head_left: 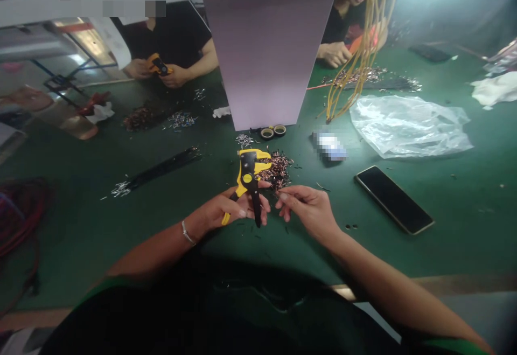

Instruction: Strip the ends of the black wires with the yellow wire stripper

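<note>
Nearest: wearer's dark shirt (161,317), at the near edge of the tabletop (456,199). Left hand (214,210): fingers clamped round the handles of a yellow-and-black wire stripper (247,167), held over the middle of the tabletop, head pointing far, handles spread. Right hand (313,212): thumb and index pinched together just right of the tool; can't tell if a wire is between them. Just beyond both: pile of coppery wire bits (281,167), partly behind the stripper. Silver bits (244,140) and two dark rings (279,130) beyond that, near the foot of a pale panel (270,58). Left: black wire bundle (161,169), then red cable coil (18,220) at the edge. Right: phone (395,200), clear plastic bag (412,127) farther. Far left, a co-worker holds a similar yellow-and-black tool (160,65). Far right: hanging yellow wires (365,37), another co-worker behind.
</note>
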A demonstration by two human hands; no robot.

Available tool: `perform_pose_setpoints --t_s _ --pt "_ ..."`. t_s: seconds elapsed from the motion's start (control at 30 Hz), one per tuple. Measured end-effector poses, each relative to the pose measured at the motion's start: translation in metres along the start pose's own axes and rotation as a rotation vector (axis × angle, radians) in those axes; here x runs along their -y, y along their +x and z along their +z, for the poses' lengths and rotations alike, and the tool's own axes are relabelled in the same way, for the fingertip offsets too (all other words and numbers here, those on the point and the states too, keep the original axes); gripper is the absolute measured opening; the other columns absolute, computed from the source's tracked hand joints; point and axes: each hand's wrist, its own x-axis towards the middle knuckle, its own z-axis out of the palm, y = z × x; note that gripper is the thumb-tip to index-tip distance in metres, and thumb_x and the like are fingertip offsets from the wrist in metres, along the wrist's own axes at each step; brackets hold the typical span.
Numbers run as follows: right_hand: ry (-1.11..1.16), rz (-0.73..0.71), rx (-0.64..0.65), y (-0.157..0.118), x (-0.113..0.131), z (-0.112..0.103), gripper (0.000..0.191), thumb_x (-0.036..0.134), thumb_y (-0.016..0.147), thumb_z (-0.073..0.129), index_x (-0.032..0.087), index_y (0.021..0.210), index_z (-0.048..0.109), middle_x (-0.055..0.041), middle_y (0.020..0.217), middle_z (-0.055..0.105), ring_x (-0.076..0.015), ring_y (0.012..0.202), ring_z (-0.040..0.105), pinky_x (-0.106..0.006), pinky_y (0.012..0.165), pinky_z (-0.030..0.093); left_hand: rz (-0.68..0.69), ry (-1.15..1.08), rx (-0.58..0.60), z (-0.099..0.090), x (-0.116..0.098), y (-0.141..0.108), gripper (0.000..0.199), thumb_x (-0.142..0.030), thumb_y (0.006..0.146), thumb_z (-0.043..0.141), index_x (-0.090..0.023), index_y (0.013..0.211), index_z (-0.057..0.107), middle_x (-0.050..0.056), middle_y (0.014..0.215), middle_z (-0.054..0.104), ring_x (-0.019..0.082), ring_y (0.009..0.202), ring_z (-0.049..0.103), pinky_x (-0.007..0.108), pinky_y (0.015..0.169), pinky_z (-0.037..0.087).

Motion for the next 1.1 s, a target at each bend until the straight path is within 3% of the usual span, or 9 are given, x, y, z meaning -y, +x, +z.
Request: perform_pose_setpoints --t_s 0.37,0.6,1.1 --pt "0.057 0.027 0.029 0.005 -0.014 -0.003 0.017 0.034 0.076 0.075 0.018 0.078 0.071 -0.0010 0.062 0.071 -0.0115 0.042 0.058 -0.028 0.046 0.047 0.066 -0.002 0.036 -0.009 0.001 0.002 0.075 -0.009 0.065 0.066 -0.015 0.138 0.053 0.014 0.110 0.071 0.030 0.102 0.067 0.051 0.100 0.043" --pt "0.088 0.038 0.030 0.007 -0.021 -0.003 0.020 0.037 0.074 0.079 0.018 0.077 0.073 -0.0006 0.060 0.071 -0.0117 0.041 0.058 -0.029 0.047 0.051 0.096 0.046 0.032 -0.008 -0.002 0.003 0.072 -0.007 0.064 0.067 -0.018 0.134 0.056 0.013 0.114 0.072 0.030 0.100 0.070 0.050 0.098 0.046" --pt "0.096 0.035 0.015 0.008 -0.024 -0.001 0.014 0.032 0.073 0.077 0.019 0.077 0.073 -0.0001 0.059 0.072 -0.0116 0.040 0.058 -0.029 0.046 0.050 0.112 0.142 -0.061 -0.005 -0.003 0.002 0.064 -0.009 0.064 0.070 -0.015 0.127 0.060 0.014 0.110 0.073 0.030 0.102 0.070 0.049 0.099 0.047"
